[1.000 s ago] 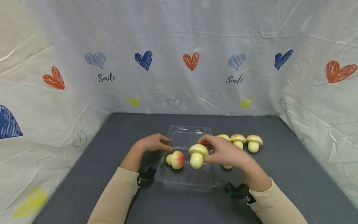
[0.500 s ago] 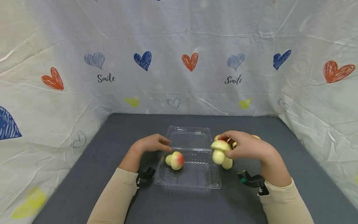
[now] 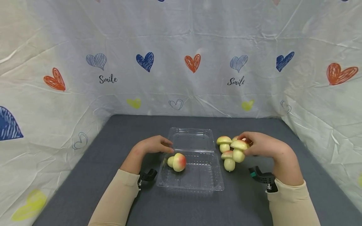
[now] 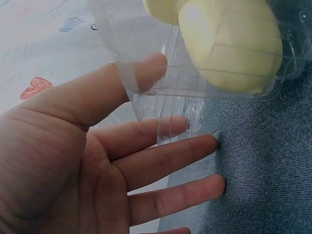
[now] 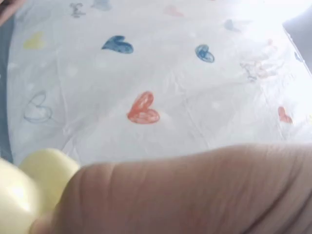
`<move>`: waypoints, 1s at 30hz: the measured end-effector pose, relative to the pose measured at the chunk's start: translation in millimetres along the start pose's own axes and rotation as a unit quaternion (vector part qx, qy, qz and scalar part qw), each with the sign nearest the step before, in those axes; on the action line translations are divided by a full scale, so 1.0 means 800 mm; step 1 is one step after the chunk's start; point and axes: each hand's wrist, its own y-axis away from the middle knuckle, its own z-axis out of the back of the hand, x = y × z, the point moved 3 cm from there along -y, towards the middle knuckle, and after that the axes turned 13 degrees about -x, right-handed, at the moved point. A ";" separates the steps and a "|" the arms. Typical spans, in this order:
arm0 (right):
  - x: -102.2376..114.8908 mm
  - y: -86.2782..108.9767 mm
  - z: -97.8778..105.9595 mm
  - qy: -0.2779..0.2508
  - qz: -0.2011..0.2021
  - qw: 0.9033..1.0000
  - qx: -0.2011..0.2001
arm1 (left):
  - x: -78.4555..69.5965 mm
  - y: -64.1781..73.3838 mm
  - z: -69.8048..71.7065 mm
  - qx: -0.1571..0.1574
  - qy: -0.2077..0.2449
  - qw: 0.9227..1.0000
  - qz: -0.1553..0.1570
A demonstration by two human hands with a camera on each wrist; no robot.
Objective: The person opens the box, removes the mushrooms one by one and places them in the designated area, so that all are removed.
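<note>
My right hand point(image 3: 263, 144) pinches a pale yellow toy mushroom point(image 3: 238, 153) by its side, stem down, over the other mushrooms. In the right wrist view, smooth yellow mushroom point(image 5: 48, 173) surfaces show beside the thumb. A clear plastic clamshell box point(image 3: 199, 183) lies with its lid point(image 3: 192, 138) folded back. Inside its left part a mushroom with a red-blushed cap point(image 3: 179, 162) rests on its side. My left hand point(image 3: 154, 145) stays at the box's left edge. In the left wrist view, its fingers point(image 4: 165, 161) are spread and nearly straight, and the thumb point(image 4: 151, 73) overlaps the plastic wall.
Right of the box stand a mushroom point(image 3: 224, 146) at the back and another point(image 3: 229, 164) in front. Part of one more point(image 3: 235, 138) shows behind the held mushroom. A dark grey cloth point(image 3: 135, 201) covers the table, with white heart-printed sheeting point(image 3: 169, 37) around it.
My right hand has carried its mushroom from above the box rightward, out over the group of mushrooms. The left hand, the box and the mushroom inside stay where they were.
</note>
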 end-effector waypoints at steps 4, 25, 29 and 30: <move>-0.014 0.001 0.005 0.027 -0.029 0.999 0.005 | 0.000 0.000 0.000 0.001 -0.002 1.000 0.001; -0.053 -0.030 -0.030 0.156 -0.158 0.974 0.055 | 0.000 0.000 0.001 0.000 -0.003 1.000 0.012; -0.056 -0.034 -0.035 0.178 -0.165 0.968 0.058 | 0.000 -0.002 0.000 0.001 -0.003 1.000 0.009; -0.057 -0.035 -0.036 0.182 -0.164 0.968 0.061 | 0.000 -0.002 0.000 0.002 -0.002 1.000 0.009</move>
